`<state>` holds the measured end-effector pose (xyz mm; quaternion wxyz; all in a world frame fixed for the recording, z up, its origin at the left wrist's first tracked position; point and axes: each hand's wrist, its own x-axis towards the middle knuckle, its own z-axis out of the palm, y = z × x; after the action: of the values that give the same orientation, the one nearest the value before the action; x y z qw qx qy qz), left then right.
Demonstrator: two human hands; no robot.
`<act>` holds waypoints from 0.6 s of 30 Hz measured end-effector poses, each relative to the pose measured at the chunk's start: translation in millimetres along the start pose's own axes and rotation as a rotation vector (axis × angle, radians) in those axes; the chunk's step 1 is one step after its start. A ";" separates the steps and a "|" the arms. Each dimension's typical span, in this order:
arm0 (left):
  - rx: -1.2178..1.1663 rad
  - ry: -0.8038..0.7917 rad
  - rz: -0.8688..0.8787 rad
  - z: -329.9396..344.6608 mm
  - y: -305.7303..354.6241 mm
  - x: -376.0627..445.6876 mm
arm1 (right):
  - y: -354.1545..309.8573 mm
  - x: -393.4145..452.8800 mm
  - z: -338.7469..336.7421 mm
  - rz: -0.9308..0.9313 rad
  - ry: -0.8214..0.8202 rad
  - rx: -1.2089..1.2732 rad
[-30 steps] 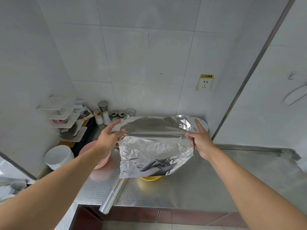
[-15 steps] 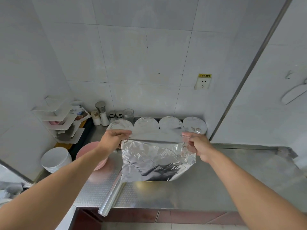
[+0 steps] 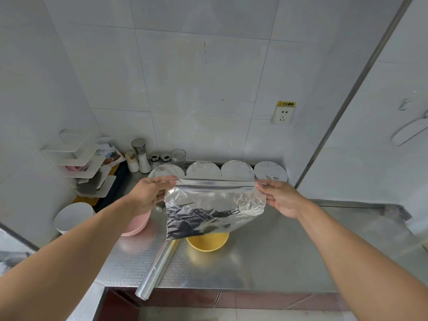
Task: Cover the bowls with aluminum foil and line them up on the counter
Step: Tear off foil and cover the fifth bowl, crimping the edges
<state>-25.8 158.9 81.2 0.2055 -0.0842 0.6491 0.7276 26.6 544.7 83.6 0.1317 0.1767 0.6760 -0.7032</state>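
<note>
Between both grips, foil sheet [image 3: 215,205] above yellow bowl [image 3: 207,242]

A second ago the crinkled silver sheet of aluminum foil [image 3: 214,212] was held up tall, hiding the four foil-covered bowls [image 3: 202,169] along the wall. Its top edge now sits lower, folded toward the viewer, so that row shows above it. The left hand [image 3: 148,195] and right hand [image 3: 279,198] have dropped with it. The yellow bowl [image 3: 207,243], hidden half a second ago, shows beneath the sheet's lower edge.
</note>
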 end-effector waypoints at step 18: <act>0.183 0.141 0.031 -15.9 4.2 5.2 | -14.5 15.7 15.7 -0.198 0.193 -0.303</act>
<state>-34.5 144.0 80.8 0.1549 -0.1063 0.7268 0.6607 5.2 530.6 90.4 0.0213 0.1542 0.7976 -0.5828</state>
